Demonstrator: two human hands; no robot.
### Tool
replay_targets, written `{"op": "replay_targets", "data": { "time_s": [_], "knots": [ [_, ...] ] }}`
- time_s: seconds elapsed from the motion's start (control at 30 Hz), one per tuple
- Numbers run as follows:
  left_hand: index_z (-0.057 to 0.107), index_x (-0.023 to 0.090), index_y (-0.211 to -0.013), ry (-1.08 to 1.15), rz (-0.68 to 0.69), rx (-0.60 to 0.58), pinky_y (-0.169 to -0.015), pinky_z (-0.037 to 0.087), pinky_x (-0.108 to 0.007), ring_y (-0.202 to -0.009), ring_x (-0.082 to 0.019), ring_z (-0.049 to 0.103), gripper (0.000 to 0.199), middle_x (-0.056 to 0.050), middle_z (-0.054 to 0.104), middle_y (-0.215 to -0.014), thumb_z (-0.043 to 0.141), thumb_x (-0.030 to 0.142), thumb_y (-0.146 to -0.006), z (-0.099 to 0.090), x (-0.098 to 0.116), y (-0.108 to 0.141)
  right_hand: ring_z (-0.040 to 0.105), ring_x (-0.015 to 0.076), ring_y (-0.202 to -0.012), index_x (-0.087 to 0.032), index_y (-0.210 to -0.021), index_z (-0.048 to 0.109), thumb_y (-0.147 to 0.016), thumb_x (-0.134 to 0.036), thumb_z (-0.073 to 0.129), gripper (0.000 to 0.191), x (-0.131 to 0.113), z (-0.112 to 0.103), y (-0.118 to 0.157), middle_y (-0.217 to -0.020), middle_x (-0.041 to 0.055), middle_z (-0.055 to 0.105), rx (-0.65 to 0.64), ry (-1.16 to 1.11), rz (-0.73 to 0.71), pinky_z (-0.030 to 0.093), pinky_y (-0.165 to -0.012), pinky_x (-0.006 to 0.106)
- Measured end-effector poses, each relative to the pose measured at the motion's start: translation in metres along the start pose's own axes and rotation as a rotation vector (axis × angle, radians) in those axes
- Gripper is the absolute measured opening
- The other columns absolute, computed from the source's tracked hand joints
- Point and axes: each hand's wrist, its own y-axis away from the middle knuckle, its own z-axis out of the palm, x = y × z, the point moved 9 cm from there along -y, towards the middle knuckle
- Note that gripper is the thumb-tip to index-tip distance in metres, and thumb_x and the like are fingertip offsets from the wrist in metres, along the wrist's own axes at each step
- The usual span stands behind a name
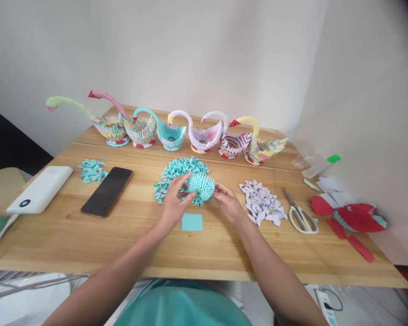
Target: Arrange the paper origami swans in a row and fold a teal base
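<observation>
Between my hands is a teal piece built of folded paper units (201, 184), held above the table. My left hand (177, 197) grips its left side, thumb and fingers curved round it. At its right edge, the fingers of my right hand (226, 199) are pinched against it; their tips are partly hidden. Behind and under the piece spreads a pile of loose teal folded paper pieces (180, 167). A flat teal paper rectangle (191, 222) lies just in front of my hands. To the right is a heap of pale lilac folded pieces (261, 201).
Several folded-paper swans (172, 136) stand in a row along the back. On the left lie a white power bank (42, 188), a dark phone (107, 191) and a small teal pile (91, 170). Scissors (301, 215) and a red paper model (358, 217) lie at right.
</observation>
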Motion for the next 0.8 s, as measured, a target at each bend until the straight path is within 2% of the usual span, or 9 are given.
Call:
{"op": "replay_targets", "data": {
  "time_s": [0.17,0.3,0.53,0.63,0.8],
  "knots": [
    [0.065,0.027,-0.137,-0.041,0.06,0.021,-0.075,0.059,-0.028,-0.099,-0.019,0.06,0.053,-0.01,0.059,-0.131,0.073,0.027,-0.085,-0.002,0.008,0.0,0.07,0.0238,-0.095,-0.025,-0.102,0.079,-0.073,-0.031,0.081,0.03,-0.001,0.003,0.0,-0.105,0.005,0.079,-0.014,-0.02,0.016,0.053,-0.089,0.036],
    [0.065,0.027,-0.137,-0.06,0.095,0.026,-0.074,0.059,-0.028,-0.1,-0.019,0.061,0.052,-0.01,0.06,-0.132,0.073,0.025,-0.085,-0.003,0.013,0.001,0.069,0.0222,-0.095,-0.028,-0.109,0.078,-0.07,-0.027,0.082,0.039,0.001,0.003,0.001,-0.106,0.0031,0.078,-0.04,-0.099,0.013,0.052,-0.085,0.034],
    [0.065,0.028,-0.136,-0.058,0.165,0.015,-0.075,0.058,-0.028,-0.103,-0.02,0.062,0.051,-0.01,0.06,-0.134,0.072,0.022,-0.086,-0.002,0.019,0.002,0.069,0.0238,-0.101,-0.029,-0.11,0.077,-0.073,-0.042,0.085,0.04,0.004,0.001,0.003,-0.112,0.0034,0.077,-0.08,-0.172,0.028,0.053,-0.09,0.037],
    [0.065,0.029,-0.136,-0.062,0.209,0.02,-0.076,0.059,-0.028,-0.105,-0.02,0.062,0.051,-0.01,0.06,-0.134,0.072,0.02,-0.086,-0.001,0.023,0.004,0.068,0.0216,-0.097,-0.029,-0.108,0.078,-0.074,-0.048,0.088,0.041,0.005,-0.002,0.003,-0.109,0.0025,0.077,-0.07,-0.174,0.027,0.053,-0.087,0.034],
    [0.064,0.029,-0.137,-0.087,0.25,0.013,-0.077,0.059,-0.029,-0.104,-0.02,0.063,0.052,-0.01,0.06,-0.135,0.072,0.017,-0.087,0.0,0.028,0.006,0.068,0.0207,-0.088,-0.026,-0.101,0.079,-0.072,-0.048,0.09,0.038,0.006,-0.003,0.002,-0.1,0.0033,0.077,-0.048,-0.161,0.037,0.053,-0.083,0.033]
  ]
}}
